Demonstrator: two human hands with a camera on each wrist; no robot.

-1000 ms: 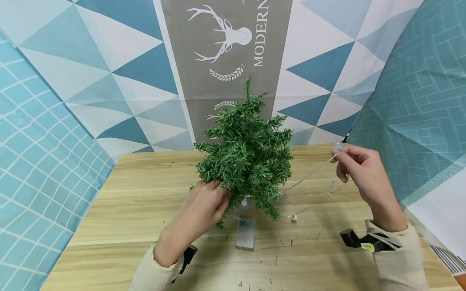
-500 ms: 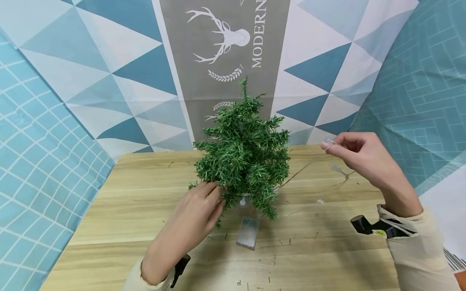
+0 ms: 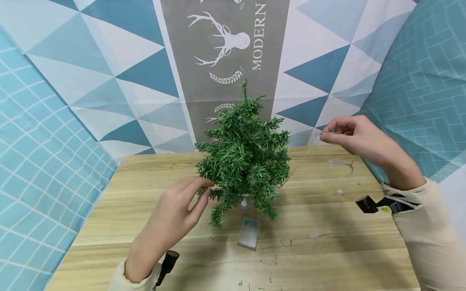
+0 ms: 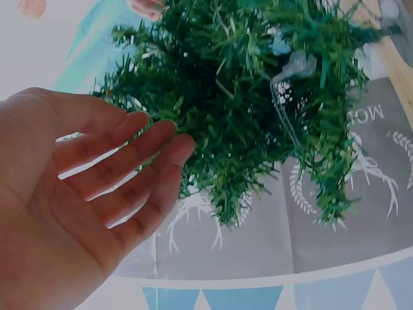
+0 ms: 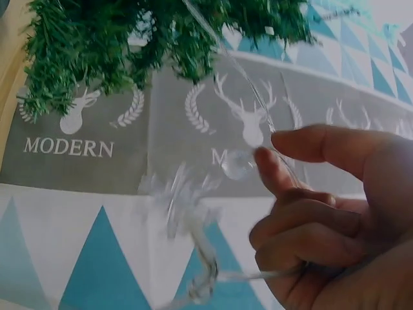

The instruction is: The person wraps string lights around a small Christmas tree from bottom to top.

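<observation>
A small green artificial Christmas tree [image 3: 243, 157] stands upright in the middle of the table. My right hand [image 3: 364, 139], right of the tree, pinches the thin wire of a string of lights [image 5: 248, 81] between thumb and index finger. This wire runs taut to the tree's lower right side; a loose length with a clear ornament light [image 5: 177, 200] hangs below the hand. At the tree's lower left, my left hand [image 3: 171, 210] has its fingertips right at the branches, holding nothing. Among the branches, the left wrist view shows a clear light [image 4: 298, 64] with its wire.
A small greyish transparent box [image 3: 249, 234] lies in front of the tree on the wooden table [image 3: 120, 202]. Bits of fallen needles are scattered near the front. Behind stands a patterned cloth backdrop [image 3: 145, 72], with blue cloth [image 3: 418, 93] along the right side.
My left hand has drawn back left and down out of the lower branches. The right hand has risen with the wire, lifting the dangling lights. The small box has turned slightly.
</observation>
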